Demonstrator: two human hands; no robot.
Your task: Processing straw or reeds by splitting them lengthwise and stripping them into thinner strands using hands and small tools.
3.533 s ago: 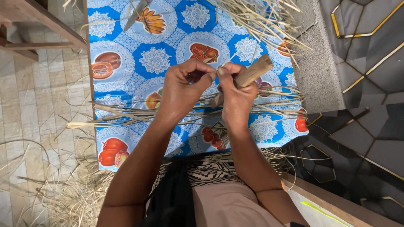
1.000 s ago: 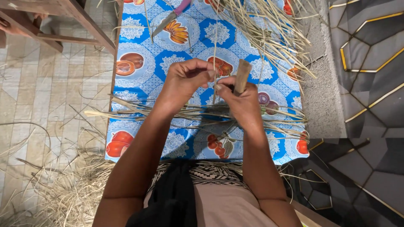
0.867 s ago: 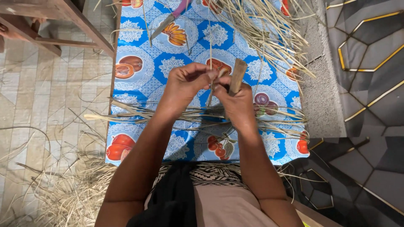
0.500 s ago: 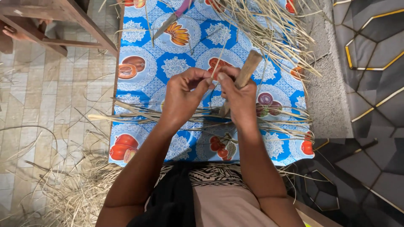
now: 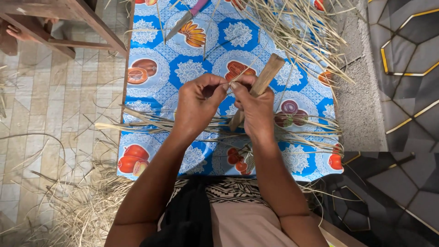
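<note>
My right hand (image 5: 257, 110) grips a wooden-handled tool (image 5: 267, 75), its handle slanting up to the right and its lower end poking out below the fist. My left hand (image 5: 196, 103) pinches a thin dry straw strip against the right thumb, fingertips of both hands touching. Both hands hover over a row of split straw strips (image 5: 151, 122) that lie crosswise on a table with a blue fruit-print cloth (image 5: 151, 87).
A knife with a pink handle (image 5: 185, 19) lies at the far edge of the cloth. A heap of loose straw (image 5: 297, 32) fills the far right. Straw scraps (image 5: 77, 210) litter the tiled floor at left. A wooden bench (image 5: 64, 23) stands at upper left.
The straw strip that stood upright between my hands a second ago has been drawn down and in; the tool handle has tilted from near upright to leaning right.
</note>
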